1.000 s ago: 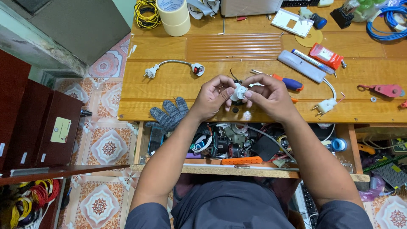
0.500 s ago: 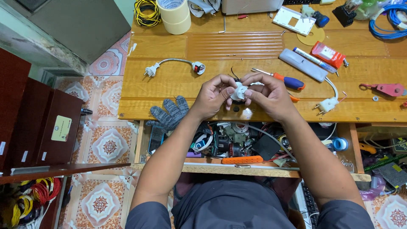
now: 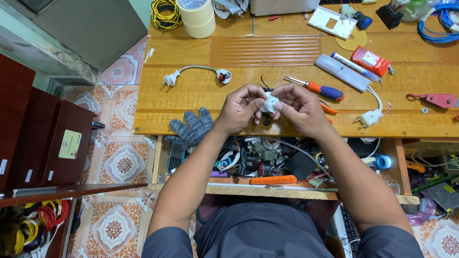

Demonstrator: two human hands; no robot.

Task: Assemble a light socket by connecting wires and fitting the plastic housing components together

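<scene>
Both hands meet over the front of the wooden workbench (image 3: 201, 91) around a small white plastic fitting (image 3: 271, 102). My left hand (image 3: 239, 109) pinches it from the left with thumb and fingers. My right hand (image 3: 299, 107) grips it from the right, fingers curled over it. Thin black wires stick out behind the fitting. A small dark part shows just below it, between the hands. Much of the fitting is hidden by my fingers.
An orange-and-blue screwdriver (image 3: 320, 89) lies right of my hands, a white plug on a cord (image 3: 370, 116) beyond it. A short plug lead (image 3: 196, 72), grey glove (image 3: 191, 126), tape rolls (image 3: 197, 16), red clamp (image 3: 437, 100) and an open drawer of parts (image 3: 267, 162) surround me.
Both hands have stayed on the white fitting, turning it slightly between the fingers; the small white piece seen below the hands earlier is no longer visible.
</scene>
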